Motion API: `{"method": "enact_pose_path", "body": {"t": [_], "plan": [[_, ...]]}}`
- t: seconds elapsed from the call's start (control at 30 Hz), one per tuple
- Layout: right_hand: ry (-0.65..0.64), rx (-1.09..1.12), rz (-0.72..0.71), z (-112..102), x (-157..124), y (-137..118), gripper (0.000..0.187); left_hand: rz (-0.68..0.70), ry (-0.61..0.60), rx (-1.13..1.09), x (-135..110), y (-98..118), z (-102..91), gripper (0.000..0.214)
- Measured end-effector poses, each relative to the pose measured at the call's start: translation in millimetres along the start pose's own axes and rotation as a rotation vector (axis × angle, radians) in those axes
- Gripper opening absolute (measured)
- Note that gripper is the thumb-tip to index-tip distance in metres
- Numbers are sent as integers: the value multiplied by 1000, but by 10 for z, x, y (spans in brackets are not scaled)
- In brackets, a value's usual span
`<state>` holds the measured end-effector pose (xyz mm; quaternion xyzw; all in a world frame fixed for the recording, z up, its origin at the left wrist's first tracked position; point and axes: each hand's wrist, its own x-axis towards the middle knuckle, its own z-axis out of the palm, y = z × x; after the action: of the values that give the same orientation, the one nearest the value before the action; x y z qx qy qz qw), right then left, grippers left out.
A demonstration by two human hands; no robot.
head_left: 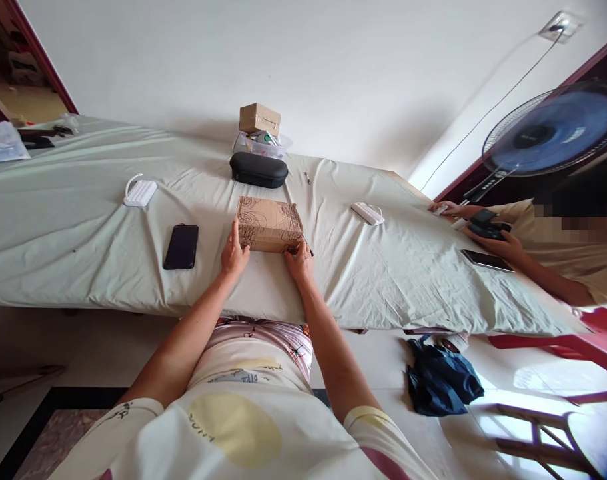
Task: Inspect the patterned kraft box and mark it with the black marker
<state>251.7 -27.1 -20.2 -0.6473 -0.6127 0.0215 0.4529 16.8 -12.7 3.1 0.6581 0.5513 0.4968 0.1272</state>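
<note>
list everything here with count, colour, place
patterned box: 1, brown, centre
phones: 2, dark, left, far right
blocks: 2, white, either side of box
hard case: 1, black, behind box
tub: 1, clear, behind case
plain box: 1, brown, atop tub
thin item: 1, grey, right of case
tablecloth: 1, pale green, under box
papers: count unclear, white, far left
fan: 1, blue, right
socket: 1, white, upper right
bundle: 1, dark blue, floor
chair: 1, red, right
stool: 1, brown, lower right
other person: 1, tan sleeve, right
device: 1, dark, right
left hand: 1, on box
right hand: 1, on box
</note>
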Motion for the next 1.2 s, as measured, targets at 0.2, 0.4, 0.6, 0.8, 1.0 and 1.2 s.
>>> {"method": "enact_pose_path", "body": {"t": [0.2, 0.4, 0.6, 0.8, 1.0, 1.2], "plan": [[73, -22, 45, -12, -15, -185, 78, -86, 39, 25, 14, -6, 53, 103], [173, -106, 97, 25, -57, -381, 112, 20, 69, 160, -48, 146, 136, 130], [179, -99, 42, 28, -50, -286, 107, 10, 104, 160, -48, 143, 144, 134], [122, 80, -41, -14, -23, -162, 88, 21, 132, 124, 5, 64, 95, 129], [151, 217, -8, -21, 26, -141, 65, 25, 145, 97, 41, 40, 4, 114], [170, 352, 37, -88, 65, -176, 46, 1, 169, 56, 55, -20, -27, 97]]}}
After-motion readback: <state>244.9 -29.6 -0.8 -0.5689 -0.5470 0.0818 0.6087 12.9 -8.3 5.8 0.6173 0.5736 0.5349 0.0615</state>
